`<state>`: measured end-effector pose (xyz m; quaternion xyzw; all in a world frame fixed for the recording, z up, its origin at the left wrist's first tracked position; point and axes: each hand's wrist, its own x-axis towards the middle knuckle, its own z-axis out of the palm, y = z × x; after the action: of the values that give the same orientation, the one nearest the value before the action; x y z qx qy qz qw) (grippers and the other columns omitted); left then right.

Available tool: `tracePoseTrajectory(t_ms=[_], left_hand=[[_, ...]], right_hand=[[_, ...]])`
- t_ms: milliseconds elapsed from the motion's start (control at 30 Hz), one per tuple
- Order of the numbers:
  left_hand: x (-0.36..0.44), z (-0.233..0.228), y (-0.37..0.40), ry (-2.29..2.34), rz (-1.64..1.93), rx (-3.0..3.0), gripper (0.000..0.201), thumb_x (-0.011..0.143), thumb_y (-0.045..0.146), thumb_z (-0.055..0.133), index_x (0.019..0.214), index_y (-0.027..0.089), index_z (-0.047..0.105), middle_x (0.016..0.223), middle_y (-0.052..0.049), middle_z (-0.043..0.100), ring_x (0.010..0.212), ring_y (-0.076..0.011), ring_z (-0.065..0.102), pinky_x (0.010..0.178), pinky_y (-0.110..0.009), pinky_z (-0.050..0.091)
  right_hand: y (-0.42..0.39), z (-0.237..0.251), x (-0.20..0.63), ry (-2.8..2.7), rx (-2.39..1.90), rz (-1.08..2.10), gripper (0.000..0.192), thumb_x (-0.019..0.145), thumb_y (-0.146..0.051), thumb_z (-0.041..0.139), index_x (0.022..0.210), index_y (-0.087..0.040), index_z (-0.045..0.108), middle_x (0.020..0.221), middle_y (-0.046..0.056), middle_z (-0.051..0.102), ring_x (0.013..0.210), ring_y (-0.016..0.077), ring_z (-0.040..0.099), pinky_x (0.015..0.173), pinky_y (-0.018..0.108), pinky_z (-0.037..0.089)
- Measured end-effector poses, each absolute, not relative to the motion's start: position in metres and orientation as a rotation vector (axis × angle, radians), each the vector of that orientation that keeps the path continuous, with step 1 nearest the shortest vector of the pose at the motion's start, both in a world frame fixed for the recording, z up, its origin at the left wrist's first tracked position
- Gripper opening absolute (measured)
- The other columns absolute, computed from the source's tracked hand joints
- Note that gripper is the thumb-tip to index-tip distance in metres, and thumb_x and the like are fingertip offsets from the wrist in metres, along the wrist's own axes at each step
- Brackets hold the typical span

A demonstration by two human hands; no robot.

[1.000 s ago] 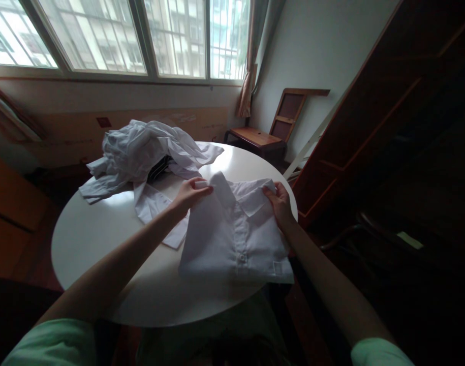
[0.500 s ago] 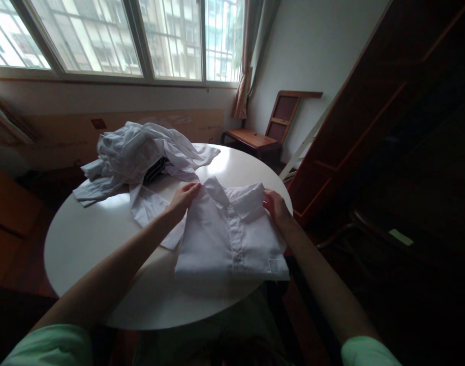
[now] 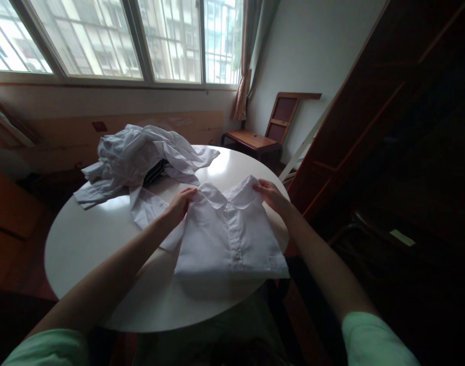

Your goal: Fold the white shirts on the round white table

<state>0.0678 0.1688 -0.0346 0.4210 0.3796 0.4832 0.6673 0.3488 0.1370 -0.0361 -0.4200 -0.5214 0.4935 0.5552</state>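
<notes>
A white button-up shirt [image 3: 217,234], folded into a rough rectangle, lies at the near right of the round white table [image 3: 75,249], its collar facing away from me. My left hand [image 3: 183,202] pinches the shirt's far left corner beside the collar. On the other side my right hand [image 3: 271,194] grips the right collar tip between thumb and fingers. The button strip runs down the middle, and a small pocket shows near the lower right corner. The shirt's lower edge reaches close to the table's near rim.
A crumpled heap of white clothes [image 3: 129,152] with a dark striped piece [image 3: 155,172] lies at the table's far left, one part trailing toward my left forearm. Behind stands a wooden chair [image 3: 255,138]. A dark wooden panel [image 3: 331,147] leans at the right.
My right hand has moved slightly left and up onto the collar, whose right tip is now raised. My left hand has shifted a little left and down, still holding the shirt.
</notes>
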Motion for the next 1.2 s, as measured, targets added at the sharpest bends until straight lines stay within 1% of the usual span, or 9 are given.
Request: tracePoseTrajectory(t_ms=[200,567,667,733,833,933,1033,1133,1200], left_hand=[[0.066,-0.030,0.165,0.889,1.096,0.871,0.015,0.055,0.018,0.065,0.063,0.014,0.053,0.052,0.004,0.055,0.046,-0.0078,0.050,0.046,-0.018,0.038],[0.066,-0.043,0.167,1.268,1.061,1.170,0.031,0.057,0.039,0.070,0.067,0.014,0.053,0.053,0.003,0.051,0.043,-0.0081,0.042,0.044,-0.020,0.030],[0.065,-0.043,0.166,1.342,1.123,1.259,0.033,0.062,0.040,0.067,0.077,0.014,0.054,0.070,-0.002,0.058,0.060,-0.0143,0.054,0.052,-0.023,0.039],[0.065,-0.039,0.154,1.389,1.287,1.479,0.034,0.065,0.035,0.066,0.088,0.015,0.053,0.090,-0.008,0.059,0.083,-0.0205,0.058,0.066,-0.029,0.045],[0.072,-0.028,0.112,1.207,1.505,2.120,0.033,0.073,0.024,0.060,0.103,0.016,0.050,0.117,-0.014,0.051,0.113,-0.0246,0.046,0.087,-0.037,0.042],[0.087,-0.018,0.057,0.614,1.005,2.729,0.026,0.082,0.023,0.052,0.107,0.019,0.048,0.110,-0.010,0.055,0.100,-0.0195,0.052,0.081,-0.032,0.045],[0.096,-0.018,0.022,0.252,0.523,3.080,0.021,0.083,0.022,0.052,0.103,0.016,0.051,0.098,-0.009,0.057,0.088,-0.0202,0.053,0.069,-0.031,0.046],[0.088,-0.025,0.020,0.256,0.426,3.164,0.009,0.086,0.015,0.046,0.091,0.014,0.053,0.089,-0.008,0.056,0.080,-0.0179,0.051,0.065,-0.030,0.044],[0.073,-0.031,0.028,0.309,0.419,3.140,0.012,0.088,0.014,0.042,0.085,0.015,0.054,0.085,-0.006,0.054,0.074,-0.0158,0.049,0.061,-0.028,0.042]], right_hand=[[0.135,-0.046,0.356,-1.180,-1.057,1.240,0.035,0.062,-0.042,0.074,0.080,-0.016,0.060,0.069,-0.001,0.061,0.059,0.0101,0.053,0.055,0.021,0.041],[0.138,-0.056,0.347,-1.044,-1.273,0.983,0.036,0.061,-0.038,0.071,0.087,-0.021,0.053,0.068,-0.005,0.057,0.054,0.0090,0.051,0.045,0.020,0.036],[0.136,-0.055,0.356,-1.118,-1.265,1.115,0.026,0.065,-0.040,0.067,0.074,-0.017,0.057,0.064,-0.002,0.058,0.055,0.0101,0.051,0.050,0.022,0.039],[0.132,-0.050,0.364,-1.197,-1.259,1.236,0.025,0.065,-0.038,0.067,0.068,-0.015,0.059,0.062,-0.001,0.059,0.055,0.0110,0.052,0.053,0.023,0.040],[0.129,-0.040,0.370,-1.296,-1.183,1.228,0.023,0.061,-0.034,0.071,0.068,-0.015,0.061,0.064,-0.001,0.061,0.059,0.0111,0.054,0.058,0.023,0.041],[0.133,-0.034,0.370,-1.413,-1.058,1.330,0.025,0.062,-0.036,0.072,0.072,-0.015,0.063,0.070,0.000,0.064,0.064,0.0116,0.056,0.062,0.023,0.042],[0.141,-0.033,0.370,-1.529,-1.053,1.530,0.029,0.057,-0.036,0.076,0.072,-0.014,0.065,0.068,0.001,0.064,0.062,0.0125,0.057,0.061,0.025,0.043],[0.144,-0.031,0.376,-1.524,-1.076,1.541,0.031,0.053,-0.036,0.079,0.069,-0.013,0.066,0.066,0.002,0.065,0.063,0.0140,0.058,0.062,0.026,0.044],[0.142,-0.029,0.383,-1.448,-1.053,1.474,0.032,0.054,-0.038,0.079,0.072,-0.013,0.067,0.069,0.003,0.066,0.066,0.0147,0.059,0.064,0.026,0.046]])
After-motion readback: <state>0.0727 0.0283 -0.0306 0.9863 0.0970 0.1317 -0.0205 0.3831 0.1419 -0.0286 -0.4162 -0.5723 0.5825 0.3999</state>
